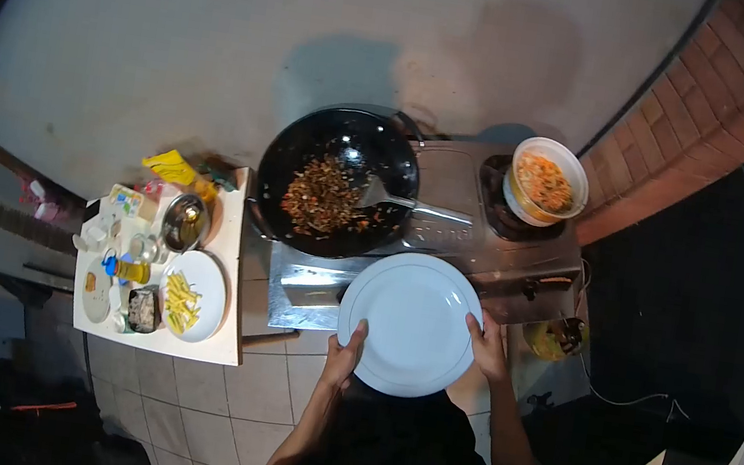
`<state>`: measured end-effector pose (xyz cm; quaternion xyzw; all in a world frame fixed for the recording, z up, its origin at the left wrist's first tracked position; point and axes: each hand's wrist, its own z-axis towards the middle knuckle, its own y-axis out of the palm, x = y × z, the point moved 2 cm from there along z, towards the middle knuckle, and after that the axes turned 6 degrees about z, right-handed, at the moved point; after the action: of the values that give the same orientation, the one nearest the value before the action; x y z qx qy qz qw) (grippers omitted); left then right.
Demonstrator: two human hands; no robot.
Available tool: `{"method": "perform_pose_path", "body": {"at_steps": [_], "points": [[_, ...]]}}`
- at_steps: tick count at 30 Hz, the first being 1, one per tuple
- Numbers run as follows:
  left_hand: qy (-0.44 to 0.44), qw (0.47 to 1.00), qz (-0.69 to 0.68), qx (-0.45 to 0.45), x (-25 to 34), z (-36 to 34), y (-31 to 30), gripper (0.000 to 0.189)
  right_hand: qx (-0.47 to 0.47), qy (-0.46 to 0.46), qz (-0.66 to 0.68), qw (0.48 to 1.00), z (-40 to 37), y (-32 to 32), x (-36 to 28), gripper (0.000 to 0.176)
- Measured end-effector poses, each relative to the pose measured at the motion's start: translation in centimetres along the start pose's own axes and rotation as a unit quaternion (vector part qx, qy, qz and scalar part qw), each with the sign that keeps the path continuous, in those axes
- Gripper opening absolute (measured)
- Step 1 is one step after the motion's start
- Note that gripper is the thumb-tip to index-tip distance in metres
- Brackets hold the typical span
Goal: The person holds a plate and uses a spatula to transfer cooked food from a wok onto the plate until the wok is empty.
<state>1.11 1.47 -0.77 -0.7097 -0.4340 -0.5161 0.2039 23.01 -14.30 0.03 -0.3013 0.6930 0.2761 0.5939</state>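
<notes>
A white plate (411, 324) with nothing on it is held level in front of the stove. My left hand (343, 357) grips its left rim, thumb on top. On the opposite rim my right hand (489, 346) is closed the same way. Just beyond the plate, to the left, a black wok (267, 170) holds a browned, finely chopped stir-fry (325, 197) with red bits. A metal spatula (423, 209) rests in the wok, its handle sticking out to the right over the stove. The fingers under the plate are hidden.
The steel stove (447, 172) carries a white bowl (525, 145) of shredded orange food on its right burner. Left stands a white table (233, 308) with a plate of yellow-green strips (181, 303), a metal bowl (186, 223) and an oil bottle (131, 271). A wall rises behind.
</notes>
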Motion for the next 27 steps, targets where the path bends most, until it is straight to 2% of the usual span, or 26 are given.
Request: {"method": "perform_pose_path", "body": {"at_steps": [2, 3, 5, 8, 10, 12, 14, 16, 17, 20, 22, 24, 26, 27], "points": [[-0.083, 0.995, 0.024, 0.056, -0.9, 1.0, 0.2, 0.052, 0.081, -0.029, -0.039, 0.995, 0.1, -0.3, -0.2, 0.032], [-0.138, 0.990, -0.011, 0.035, 0.0, -3.9, 7.1, 0.043, 0.086, 0.008, -0.077, 0.993, -3.7, -6.1, -0.8, 0.032], [-0.073, 0.996, 0.002, 0.047, -1.1, -1.4, 8.3, 0.037, 0.131, -0.019, -0.093, 0.987, -1.5, -7.8, 0.8, 0.032], [-0.026, 0.997, 0.028, 0.069, -0.7, 0.2, 9.3, 0.035, 0.148, -0.030, -0.094, 0.984, 0.6, -8.1, 1.8, 0.031], [-0.038, 0.995, 0.052, 0.077, -0.1, 1.2, 9.8, 0.035, 0.168, -0.045, -0.083, 0.981, 2.3, -8.7, 2.4, 0.030], [-0.059, 0.992, 0.079, 0.084, -0.4, 1.7, 10.1, 0.034, 0.184, -0.057, -0.129, 0.973, 3.4, -9.4, 3.0, 0.027], [0.066, 0.986, 0.117, 0.099, -1.0, 3.2, 10.3, 0.035, 0.192, -0.071, -0.163, 0.965, 5.1, -10.1, 3.5, 0.026], [0.082, 0.983, 0.134, 0.097, -1.6, 4.1, 10.0, 0.035, 0.202, -0.086, -0.199, 0.955, 5.7, -10.1, 2.3, 0.025], [0.101, 0.980, 0.148, 0.091, -1.9, 4.5, 9.9, 0.035, 0.205, -0.064, -0.196, 0.957, 5.9, -10.1, 1.7, 0.027], [0.069, 0.967, 0.224, 0.103, -1.4, 5.1, 9.6, 0.035, 0.217, -0.043, -0.198, 0.955, 6.5, -9.6, 0.2, 0.028], [0.051, 0.969, 0.223, 0.092, -0.9, 5.2, 9.6, 0.034, 0.227, -0.044, -0.202, 0.952, 7.3, -9.8, 0.6, 0.027], [0.033, 0.971, 0.223, 0.080, -0.7, 5.2, 9.8, 0.033, 0.254, -0.148, -0.168, 0.941, 8.2, -9.7, 1.1, 0.021], [0.074, 0.987, 0.119, 0.081, -0.7, 4.9, 9.9, 0.028, 0.246, -0.121, -0.165, 0.948, 8.3, -9.5, 1.1, 0.020], [0.073, 0.987, 0.119, 0.082, -0.7, 4.8, 9.9, 0.028, 0.238, -0.098, -0.161, 0.953, 8.3, -9.5, 0.7, 0.020]]}}
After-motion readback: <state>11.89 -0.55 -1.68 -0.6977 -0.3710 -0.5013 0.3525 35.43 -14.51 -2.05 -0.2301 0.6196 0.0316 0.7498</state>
